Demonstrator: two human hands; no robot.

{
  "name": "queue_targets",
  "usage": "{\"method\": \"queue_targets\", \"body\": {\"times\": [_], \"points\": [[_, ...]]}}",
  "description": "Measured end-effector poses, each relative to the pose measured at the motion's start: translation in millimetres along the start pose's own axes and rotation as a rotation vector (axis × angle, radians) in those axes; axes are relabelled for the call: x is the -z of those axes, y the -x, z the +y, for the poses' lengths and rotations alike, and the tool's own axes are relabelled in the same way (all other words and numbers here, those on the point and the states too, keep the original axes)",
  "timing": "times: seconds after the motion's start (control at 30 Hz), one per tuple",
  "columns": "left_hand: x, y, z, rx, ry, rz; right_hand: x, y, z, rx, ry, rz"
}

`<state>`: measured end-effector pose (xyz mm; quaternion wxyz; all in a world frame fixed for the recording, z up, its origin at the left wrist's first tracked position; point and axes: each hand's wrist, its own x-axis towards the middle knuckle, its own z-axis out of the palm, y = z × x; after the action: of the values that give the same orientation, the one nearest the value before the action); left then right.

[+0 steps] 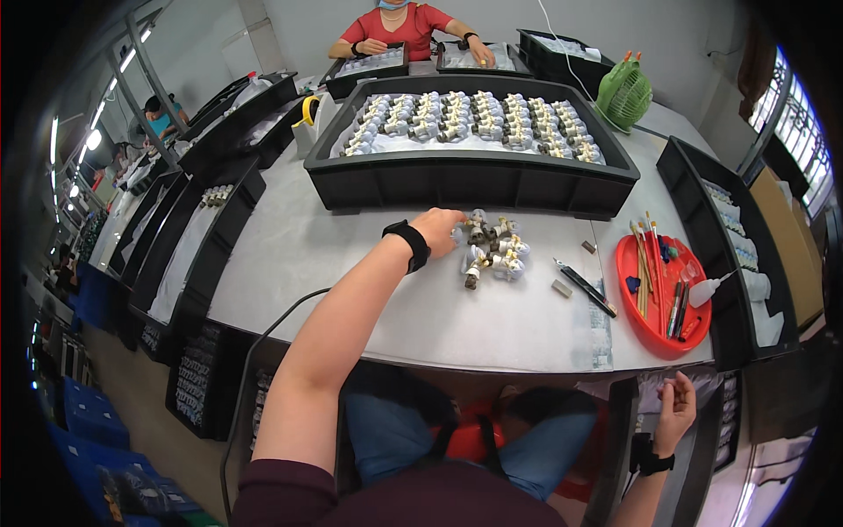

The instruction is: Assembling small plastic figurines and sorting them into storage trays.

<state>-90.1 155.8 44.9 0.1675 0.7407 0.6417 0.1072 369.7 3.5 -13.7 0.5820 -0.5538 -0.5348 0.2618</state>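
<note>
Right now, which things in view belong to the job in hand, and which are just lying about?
Likely in the job:
- small white figurines by the left hand
- black tray of similar figurines

Apparently lying about:
- green desk fan
- black pen-shaped tool
- red tray of paintbrushes

Your left hand point(432, 230) reaches the loose white figurines point(507, 263); its fingertips merge with the nearest ones, so grip or mere touch can't be told. Your right hand point(674, 415): fingers curled, anything between them too small to make out. Right forearm point(643, 499) cut by the lower edge. Co-worker in red point(411, 31): head cropped at top. Far-left worker in teal point(163, 121): small, blurred.
</note>
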Motion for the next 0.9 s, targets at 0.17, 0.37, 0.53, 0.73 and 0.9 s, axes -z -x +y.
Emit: {"method": "queue_targets", "body": {"times": [0.17,0.37,0.53,0.73,0.9], "points": [[15.8,36.5,11.1,-0.018,0.203,0.095,-74.9,13.1,-59.9,0.026,-0.174,-0.262],[-15.8,104.6,43.2,0.036,1.295,-0.003,-182.7,29.6,-83.4,0.018,-0.204,-0.642],[-47.2,125.9,55.1,0.104,1.46,0.138,-238.1,43.3,-87.8,-0.113,-0.408,-0.776],[-64.4,130.9,33.8,0.1,1.878,0.096,-248.1,36.4,-80.1,-0.28,-0.527,-0.831],[-74.5,130.9,31.9,0.12,1.824,0.203,-245.6,36.8,-76.7,-0.272,-0.471,-0.839]]}}
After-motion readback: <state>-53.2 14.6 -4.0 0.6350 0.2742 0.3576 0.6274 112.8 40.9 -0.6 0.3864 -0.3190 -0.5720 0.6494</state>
